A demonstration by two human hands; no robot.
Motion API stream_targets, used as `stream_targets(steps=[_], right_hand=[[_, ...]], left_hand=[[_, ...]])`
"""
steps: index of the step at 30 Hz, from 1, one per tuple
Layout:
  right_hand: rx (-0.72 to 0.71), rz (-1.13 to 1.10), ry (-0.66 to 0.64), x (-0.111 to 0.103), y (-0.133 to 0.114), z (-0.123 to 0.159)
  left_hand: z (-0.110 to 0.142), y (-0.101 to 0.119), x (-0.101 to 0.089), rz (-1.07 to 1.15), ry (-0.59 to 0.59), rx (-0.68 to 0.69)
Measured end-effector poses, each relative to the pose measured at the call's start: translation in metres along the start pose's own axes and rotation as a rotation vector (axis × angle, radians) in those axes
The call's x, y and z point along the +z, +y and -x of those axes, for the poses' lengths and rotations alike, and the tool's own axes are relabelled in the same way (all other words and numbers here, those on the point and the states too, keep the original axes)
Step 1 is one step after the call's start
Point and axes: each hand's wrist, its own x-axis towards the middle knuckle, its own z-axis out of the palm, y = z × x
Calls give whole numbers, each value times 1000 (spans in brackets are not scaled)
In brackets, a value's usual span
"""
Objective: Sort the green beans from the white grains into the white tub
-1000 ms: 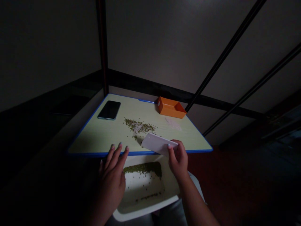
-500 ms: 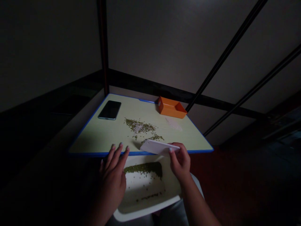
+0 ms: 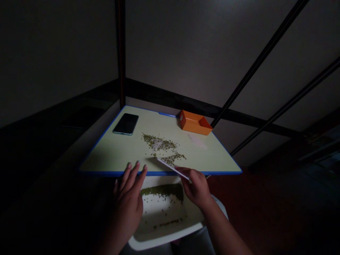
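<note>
Head view: the right hand [image 3: 197, 187] grips a thin white card [image 3: 171, 167] beside green granules [image 3: 174, 157] on the tabletop [image 3: 217, 157]. The left hand [image 3: 129, 203], fingers extended, ungripped, overlaps the white bin's [image 3: 170, 239] left side.

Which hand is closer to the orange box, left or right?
Right. The right hand, holding a white card at the near edge of the table, is across from the orange box; the left hand is farther left along that edge.
</note>
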Motion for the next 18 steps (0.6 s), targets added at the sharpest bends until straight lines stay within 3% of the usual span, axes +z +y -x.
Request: stream_targets(steps=[7,11,15,18], right_hand=[[199,95,47,7,19,-6],[306,76,156,8,24,-12],[454,-107,334,8,29,-22],[529,-349,326,10,33,-39]], left_hand=[[1,0,0,15,-15,-21],[1,-1,1,9,17,8],[2,-2,2,83,27,38],[3,-3,2,92,27,38]])
